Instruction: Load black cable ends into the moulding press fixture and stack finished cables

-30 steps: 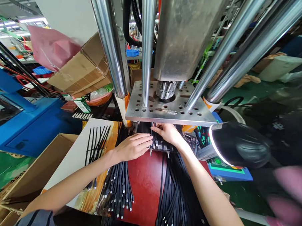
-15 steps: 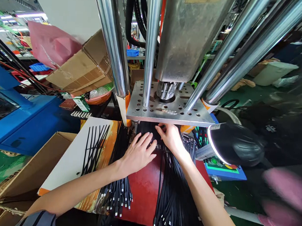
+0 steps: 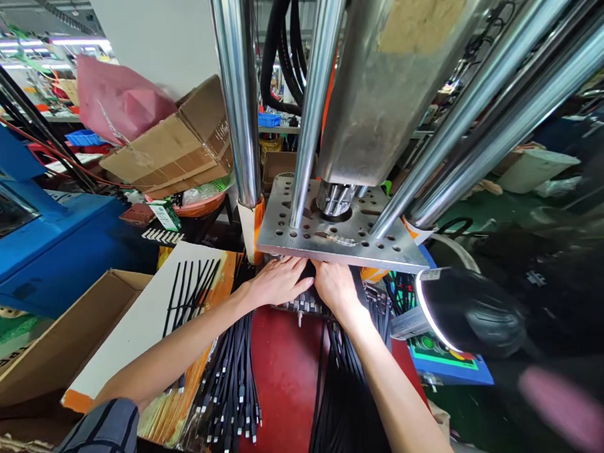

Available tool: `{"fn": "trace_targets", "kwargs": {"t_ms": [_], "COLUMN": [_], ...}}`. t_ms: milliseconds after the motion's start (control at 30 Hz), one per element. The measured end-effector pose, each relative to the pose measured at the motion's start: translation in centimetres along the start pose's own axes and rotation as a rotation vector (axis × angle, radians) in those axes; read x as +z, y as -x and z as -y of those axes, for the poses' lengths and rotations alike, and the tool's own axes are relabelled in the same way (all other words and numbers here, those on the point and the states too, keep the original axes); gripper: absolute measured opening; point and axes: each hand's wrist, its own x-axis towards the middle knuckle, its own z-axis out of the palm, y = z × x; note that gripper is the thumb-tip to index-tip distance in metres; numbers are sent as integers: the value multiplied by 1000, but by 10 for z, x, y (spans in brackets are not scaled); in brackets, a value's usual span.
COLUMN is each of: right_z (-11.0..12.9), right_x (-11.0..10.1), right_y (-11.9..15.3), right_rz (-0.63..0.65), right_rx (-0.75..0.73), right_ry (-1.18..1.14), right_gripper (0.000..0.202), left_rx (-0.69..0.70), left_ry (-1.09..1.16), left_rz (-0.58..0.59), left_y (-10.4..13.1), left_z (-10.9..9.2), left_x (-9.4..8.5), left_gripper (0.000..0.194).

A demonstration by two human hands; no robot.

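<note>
My left hand (image 3: 279, 280) lies palm down at the front of the press, fingers stretched out and their tips under the edge of the metal press plate (image 3: 351, 253). Beside it, my right hand (image 3: 335, 288) reaches under the same plate, so its fingertips are hidden. Both are over a dark metal mould (image 3: 303, 301), whose slotted front edge shows below the hands. Whether the right fingers grip anything there is not visible. Black USB cables (image 3: 232, 390) hang in a bundle left of the red table surface (image 3: 280, 379), and more black cables (image 3: 345, 395) lie to its right.
Steel guide columns (image 3: 240, 103) surround the press. A black ring lamp (image 3: 458, 310) stands at the right, above a blue control box (image 3: 456, 367). Several cables (image 3: 192, 288) lie on a white board (image 3: 121, 339) beside an open cardboard box (image 3: 77, 343). A blurred pink shape is at far right.
Both hands have moved forward, deeper under the press plate. My left hand has come off the mould's front part, leaving its slotted edge visible. The camera view has shifted slightly.
</note>
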Motion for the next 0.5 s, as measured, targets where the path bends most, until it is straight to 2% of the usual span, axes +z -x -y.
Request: {"fn": "trace_targets", "kwargs": {"t_ms": [100,200,300,367,433,467,500], "right_z": [-9,-14,-12,-6,2,6,9], "right_x": [7,8,-4,-16,-25,-26,-25], "right_y": [-19,-37,-31,4,64,101,138], "right_rz": [-29,-55,-55,-53,-62,-66,-40], "right_rx": [-19,24,13,-35,-37,-5,68], "right_ry": [-7,-16,-42,-69,-98,-117,-183], "right_gripper": [49,52,52,51,46,40,33], "left_rx": [-37,-46,-35,8,49,-11,-152], "left_ry": [38,73,107,129,143,129,97], "left_rz": [-59,-96,-111,-130,-179,-228,-270], "left_y": [-14,-32,-35,-11,33,61,89], "left_z": [6,17,24,21,10,3,-5], "left_x": [4,3,-8,-16,-20,-19,-16], "left_gripper": [45,37,33,38,41,32,24]}}
